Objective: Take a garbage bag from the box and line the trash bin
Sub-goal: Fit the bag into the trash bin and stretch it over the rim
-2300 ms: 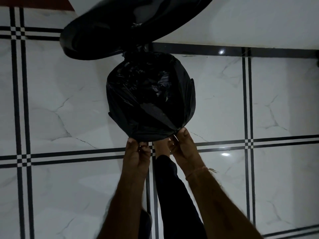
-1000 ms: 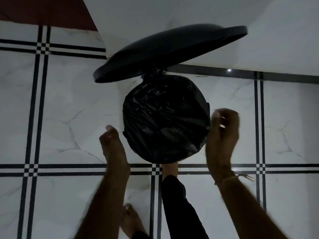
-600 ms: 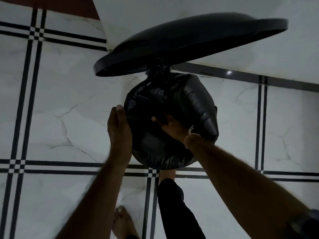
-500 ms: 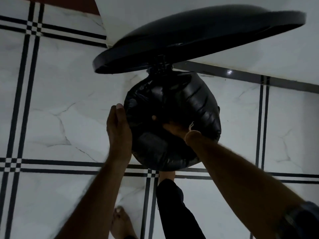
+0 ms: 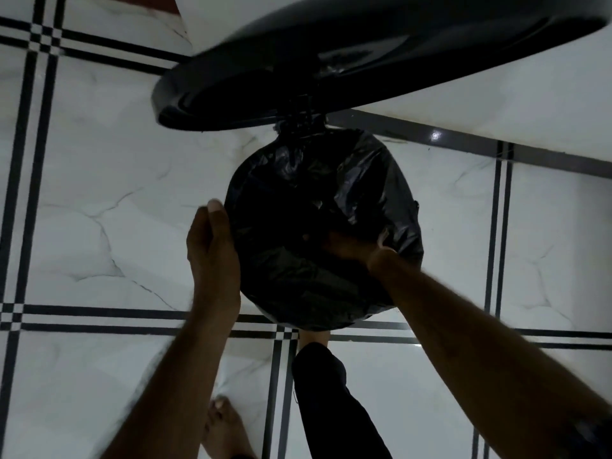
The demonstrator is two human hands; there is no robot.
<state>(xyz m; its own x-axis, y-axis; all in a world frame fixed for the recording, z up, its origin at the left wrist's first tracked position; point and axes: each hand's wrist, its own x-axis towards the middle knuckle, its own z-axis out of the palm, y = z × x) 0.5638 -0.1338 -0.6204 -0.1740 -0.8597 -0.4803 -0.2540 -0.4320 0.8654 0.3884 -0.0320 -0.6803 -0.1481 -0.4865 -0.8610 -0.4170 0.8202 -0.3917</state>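
A round black trash bin [image 5: 402, 207] stands on the tiled floor, seen from above, with a black garbage bag [image 5: 298, 276] draped over its rim and sagging into its mouth. Its black lid [image 5: 364, 54] is raised behind it. My left hand [image 5: 212, 246] lies flat against the bin's left side, fingers straight. My right hand [image 5: 347, 245] reaches down inside the bag, its fingers lost in the dark plastic. No bag box is in view.
White marble floor tiles [image 5: 99, 193] with black stripe borders surround the bin. A white wall [image 5: 496, 94] rises just behind it. My leg in a dark trouser [image 5: 324, 392] reaches to the bin's base in front, and a bare foot [image 5: 225, 422] stands lower left.
Both hands left the bag's front edge. The left moved to the bin's left side; the right swung round and went down into the bag. The view has closed in on the bin.
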